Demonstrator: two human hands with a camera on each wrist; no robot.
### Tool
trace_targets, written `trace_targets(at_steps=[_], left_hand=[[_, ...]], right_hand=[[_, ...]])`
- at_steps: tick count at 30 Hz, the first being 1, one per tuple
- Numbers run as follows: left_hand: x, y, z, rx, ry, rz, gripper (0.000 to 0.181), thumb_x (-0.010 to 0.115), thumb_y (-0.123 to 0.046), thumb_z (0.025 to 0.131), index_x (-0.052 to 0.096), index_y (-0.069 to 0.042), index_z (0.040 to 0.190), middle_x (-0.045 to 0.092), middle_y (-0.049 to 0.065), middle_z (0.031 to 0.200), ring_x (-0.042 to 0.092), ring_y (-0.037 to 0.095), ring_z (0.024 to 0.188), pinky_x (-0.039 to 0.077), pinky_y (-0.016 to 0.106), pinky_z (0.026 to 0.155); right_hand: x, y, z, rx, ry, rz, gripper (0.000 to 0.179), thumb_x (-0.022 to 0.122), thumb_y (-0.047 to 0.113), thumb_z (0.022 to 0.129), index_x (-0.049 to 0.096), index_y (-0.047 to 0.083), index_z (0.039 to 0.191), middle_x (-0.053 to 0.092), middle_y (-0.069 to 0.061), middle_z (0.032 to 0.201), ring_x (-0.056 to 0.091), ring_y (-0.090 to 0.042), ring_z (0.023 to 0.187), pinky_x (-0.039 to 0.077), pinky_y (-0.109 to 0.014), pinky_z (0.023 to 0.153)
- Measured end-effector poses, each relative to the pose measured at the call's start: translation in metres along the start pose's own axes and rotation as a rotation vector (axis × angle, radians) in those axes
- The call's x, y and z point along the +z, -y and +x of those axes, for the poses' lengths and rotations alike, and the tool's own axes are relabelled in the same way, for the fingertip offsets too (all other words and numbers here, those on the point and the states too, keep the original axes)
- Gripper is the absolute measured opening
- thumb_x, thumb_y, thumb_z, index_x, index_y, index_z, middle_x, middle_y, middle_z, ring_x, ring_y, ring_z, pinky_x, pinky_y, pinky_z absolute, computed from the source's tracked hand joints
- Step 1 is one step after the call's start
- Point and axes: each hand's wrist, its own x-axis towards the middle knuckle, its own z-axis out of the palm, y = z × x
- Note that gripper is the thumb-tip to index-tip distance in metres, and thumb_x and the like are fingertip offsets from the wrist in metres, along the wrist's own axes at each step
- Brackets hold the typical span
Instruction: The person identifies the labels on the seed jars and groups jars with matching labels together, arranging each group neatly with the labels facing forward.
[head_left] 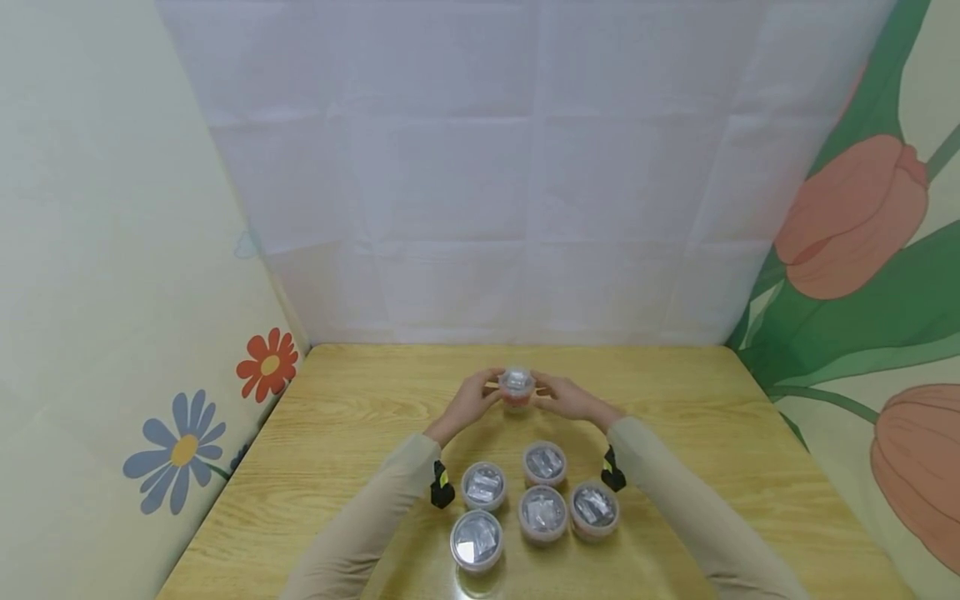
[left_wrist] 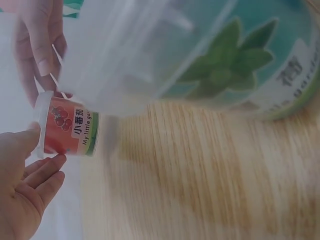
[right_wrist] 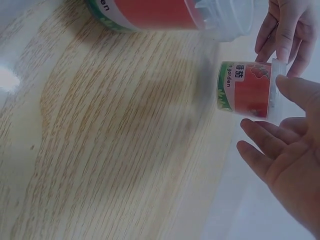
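A small lidded plastic cup point(head_left: 517, 388) with a red label showing tomatoes is between both hands near the table's far side. My left hand point(head_left: 470, 400) holds it from the left, thumb at the lid and fingers along the wall. From the other side my right hand point(head_left: 567, 397) holds it, thumb at the lid's rim and fingers beside the wall. The red label point(left_wrist: 65, 125) shows in the left wrist view, and the clear lid point(right_wrist: 275, 92) in the right wrist view. Whether the cup's base touches the table is hard to tell.
Several similar lidded cups stand between the forearms, including one at the back point(head_left: 544, 463), one at the right point(head_left: 594, 510) and one at the front left point(head_left: 477, 542). Silvery packets show under their lids. A white sheet point(head_left: 480, 208) hangs behind the wooden table point(head_left: 360, 392).
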Motion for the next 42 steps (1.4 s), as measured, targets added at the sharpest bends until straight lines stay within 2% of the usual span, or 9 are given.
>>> trace_targets(at_steps=[11, 19, 29, 37, 42], left_hand=[[0.0053, 0.0036, -0.0021, 0.059, 0.023, -0.004, 0.043, 0.057, 0.001, 0.089, 0.043, 0.015, 0.127, 0.051, 0.031, 0.123, 0.055, 0.04, 0.111, 0.052, 0.036, 0.087], [0.0087, 0.0033, -0.0033, 0.028, 0.047, 0.009, 0.044, 0.057, -0.002, 0.09, 0.044, 0.011, 0.13, 0.052, 0.027, 0.125, 0.054, 0.037, 0.114, 0.051, 0.036, 0.09], [0.0087, -0.0007, -0.0041, 0.012, 0.057, 0.024, 0.046, 0.057, -0.006, 0.091, 0.041, 0.01, 0.132, 0.047, 0.027, 0.132, 0.051, 0.039, 0.117, 0.05, 0.04, 0.09], [0.0065, -0.0034, -0.0051, 0.013, 0.054, 0.038, 0.047, 0.057, -0.009, 0.092, 0.041, 0.011, 0.132, 0.045, 0.028, 0.133, 0.055, 0.04, 0.111, 0.051, 0.042, 0.087], [0.0045, 0.0003, -0.006, 0.001, 0.049, 0.09, 0.048, 0.057, -0.014, 0.093, 0.042, 0.01, 0.132, 0.045, 0.029, 0.133, 0.058, 0.041, 0.104, 0.052, 0.045, 0.085]], right_hand=[[0.0048, 0.0009, -0.0018, 0.012, 0.042, -0.031, 0.058, 0.049, 0.01, 0.096, 0.021, -0.015, 0.14, 0.028, -0.033, 0.142, 0.045, -0.046, 0.119, 0.039, -0.052, 0.1], [0.0064, 0.0003, -0.0042, 0.012, 0.078, -0.05, 0.063, 0.05, 0.009, 0.095, 0.014, -0.013, 0.142, 0.024, -0.034, 0.144, 0.04, -0.048, 0.122, 0.036, -0.054, 0.102], [0.0071, 0.0005, -0.004, 0.067, 0.083, -0.08, 0.068, 0.051, 0.013, 0.095, 0.009, -0.007, 0.145, 0.019, -0.029, 0.148, 0.04, -0.047, 0.123, 0.036, -0.053, 0.102], [0.0043, 0.0005, -0.0047, 0.05, 0.069, -0.085, 0.07, 0.054, 0.016, 0.094, 0.012, -0.005, 0.146, 0.02, -0.029, 0.147, 0.04, -0.047, 0.123, 0.036, -0.055, 0.101], [0.0004, 0.0, -0.0087, 0.067, 0.073, -0.079, 0.07, 0.054, 0.018, 0.094, 0.012, -0.004, 0.146, 0.018, -0.028, 0.149, 0.041, -0.048, 0.122, 0.035, -0.054, 0.103]])
